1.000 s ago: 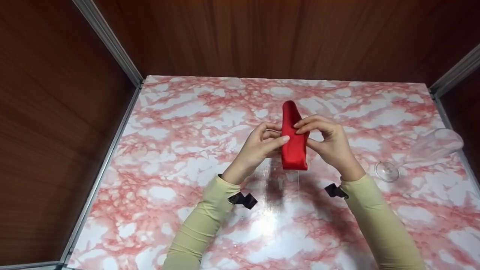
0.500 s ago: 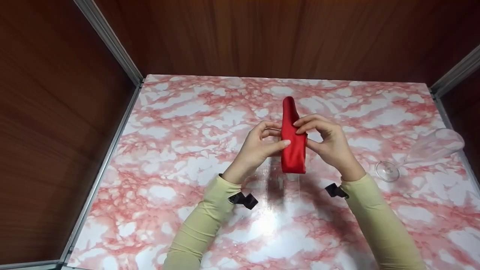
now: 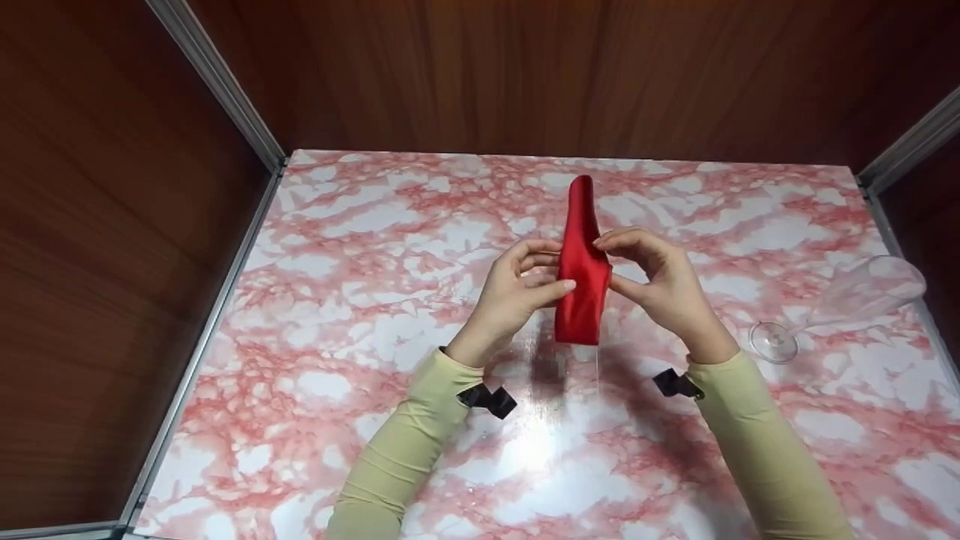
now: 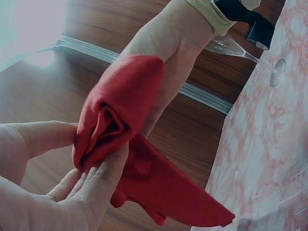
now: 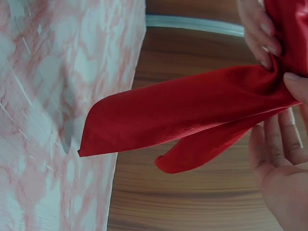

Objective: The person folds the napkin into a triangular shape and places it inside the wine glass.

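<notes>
A folded, shiny red cloth (image 3: 581,300) is held up above the table between both hands in the head view. My left hand (image 3: 517,289) pinches its left side, thumb on the near face and fingers behind. From the other side my right hand (image 3: 660,281) pinches the cloth's right edge between thumb and fingertips. The left wrist view shows the rolled end of the red cloth (image 4: 120,96) with its inner folds, and a tapered tail hanging below. In the right wrist view two loose flaps of the red cloth (image 5: 183,115) stick out past the fingers.
A clear stemmed glass (image 3: 862,292) lies on its side at the table's right, its foot toward my right forearm. The red-and-white marbled table (image 3: 360,247) is bounded by brown wood panels (image 3: 525,75) with metal edge strips.
The cloth's far end has risen farther from me, and its near end has shifted slightly left. My right fingertips have drawn back toward its right edge. The left hand stays almost in place.
</notes>
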`<state>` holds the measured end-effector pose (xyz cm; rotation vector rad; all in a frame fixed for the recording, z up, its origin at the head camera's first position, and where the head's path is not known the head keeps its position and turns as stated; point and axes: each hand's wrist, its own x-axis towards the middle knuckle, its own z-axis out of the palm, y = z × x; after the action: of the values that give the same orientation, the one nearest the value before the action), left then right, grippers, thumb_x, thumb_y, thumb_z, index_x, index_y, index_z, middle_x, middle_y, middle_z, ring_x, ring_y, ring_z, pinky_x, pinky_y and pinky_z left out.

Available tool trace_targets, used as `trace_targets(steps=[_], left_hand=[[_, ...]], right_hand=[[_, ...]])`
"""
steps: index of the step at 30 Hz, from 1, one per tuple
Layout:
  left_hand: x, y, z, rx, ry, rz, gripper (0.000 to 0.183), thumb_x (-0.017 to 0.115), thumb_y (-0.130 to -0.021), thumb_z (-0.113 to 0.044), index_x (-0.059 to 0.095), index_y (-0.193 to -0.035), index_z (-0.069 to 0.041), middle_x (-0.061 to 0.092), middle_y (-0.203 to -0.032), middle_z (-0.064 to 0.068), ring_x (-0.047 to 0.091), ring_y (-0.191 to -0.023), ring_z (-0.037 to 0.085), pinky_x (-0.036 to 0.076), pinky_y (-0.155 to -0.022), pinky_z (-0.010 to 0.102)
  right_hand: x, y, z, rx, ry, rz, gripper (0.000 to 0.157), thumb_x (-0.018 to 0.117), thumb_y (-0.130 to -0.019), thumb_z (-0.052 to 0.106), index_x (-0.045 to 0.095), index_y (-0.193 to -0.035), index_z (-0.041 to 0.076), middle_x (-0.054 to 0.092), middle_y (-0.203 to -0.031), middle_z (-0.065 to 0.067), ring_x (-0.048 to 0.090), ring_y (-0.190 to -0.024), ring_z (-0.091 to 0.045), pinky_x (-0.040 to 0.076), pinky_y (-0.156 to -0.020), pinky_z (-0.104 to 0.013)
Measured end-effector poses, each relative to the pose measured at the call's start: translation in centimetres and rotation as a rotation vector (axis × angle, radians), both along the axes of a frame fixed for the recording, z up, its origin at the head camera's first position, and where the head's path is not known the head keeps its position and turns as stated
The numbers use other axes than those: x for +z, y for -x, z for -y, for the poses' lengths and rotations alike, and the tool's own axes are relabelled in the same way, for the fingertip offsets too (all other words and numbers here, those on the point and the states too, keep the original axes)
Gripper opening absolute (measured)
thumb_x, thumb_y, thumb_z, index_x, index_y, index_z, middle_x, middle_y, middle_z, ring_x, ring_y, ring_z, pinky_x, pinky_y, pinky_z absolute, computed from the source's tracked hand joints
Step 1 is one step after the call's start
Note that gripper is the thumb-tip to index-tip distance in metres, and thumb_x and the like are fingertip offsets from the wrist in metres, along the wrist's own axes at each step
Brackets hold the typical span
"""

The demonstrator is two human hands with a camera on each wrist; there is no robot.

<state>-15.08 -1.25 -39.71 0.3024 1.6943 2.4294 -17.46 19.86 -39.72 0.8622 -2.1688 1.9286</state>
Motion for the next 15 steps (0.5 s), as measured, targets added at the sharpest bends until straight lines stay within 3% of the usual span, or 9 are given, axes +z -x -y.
trace_targets(steps=[7, 15], left_hand=[[-0.4, 0.1, 0.1, 0.036, 0.012, -0.068, 0.047, 0.071, -0.077, 0.014, 0.053, -0.120, 0.007, 0.061, -0.105, 0.016, 0.063, -0.085, 0.023, 0.055, -0.074, 0.036], [-0.5, 0.2, 0.6, 0.099, 0.026, -0.064, 0.047, 0.072, -0.076, 0.012, 0.054, -0.119, 0.005, 0.061, -0.105, 0.015, 0.063, -0.082, 0.023, 0.055, -0.072, 0.032]], right_hand=[[0.1, -0.5, -0.3, 0.006, 0.052, 0.063, 0.035, 0.067, -0.078, -0.018, 0.060, -0.111, -0.012, 0.060, -0.110, -0.024, 0.057, -0.106, -0.032, 0.044, -0.096, -0.039], [0.2, -1.4, -0.6, 0.033, 0.064, 0.219, 0.037, 0.065, -0.084, -0.012, 0.053, -0.118, -0.012, 0.058, -0.113, -0.027, 0.057, -0.107, -0.033, 0.048, -0.093, -0.036]])
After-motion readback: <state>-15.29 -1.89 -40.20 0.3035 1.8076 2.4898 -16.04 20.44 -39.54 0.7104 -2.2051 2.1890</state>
